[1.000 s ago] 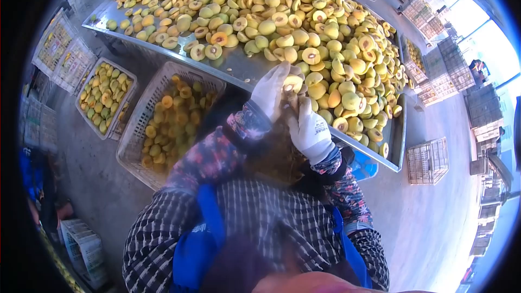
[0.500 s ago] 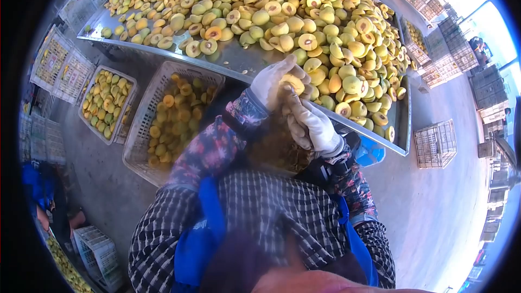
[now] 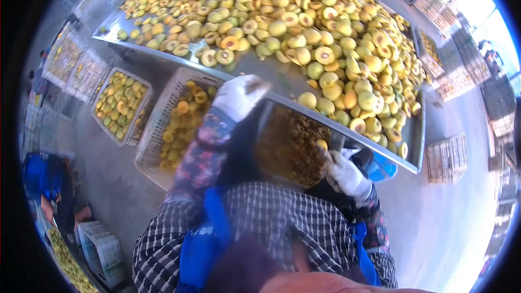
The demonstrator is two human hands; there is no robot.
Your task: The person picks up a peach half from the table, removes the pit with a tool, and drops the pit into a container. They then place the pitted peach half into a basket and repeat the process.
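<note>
My left hand (image 3: 239,97), in a white glove, is over the near edge of the metal table (image 3: 247,68), beside the crate of fruit. Its fingers are smeared by motion. Lower right, my gloved right hand (image 3: 347,176) is closed, with a small rounded yellow piece (image 3: 322,145) showing at its fingertips; I cannot tell what it grips. Below that hand is a bin (image 3: 266,116) of brown scraps (image 3: 304,146). Halved yellow-green fruits (image 3: 304,54) with brown centres are heaped across the table.
A plastic crate (image 3: 153,144) of yellow fruit halves stands left of my body, with another full crate (image 3: 120,104) beyond it. A blue bucket (image 3: 384,167) is under the table's right end. A crate (image 3: 446,157) stands right; a person (image 3: 46,179) is at far left.
My hands have moved apart from around one fruit half. The left went left toward the crate; the right dropped down and right over the scrap bin. The view shifted slightly.
</note>
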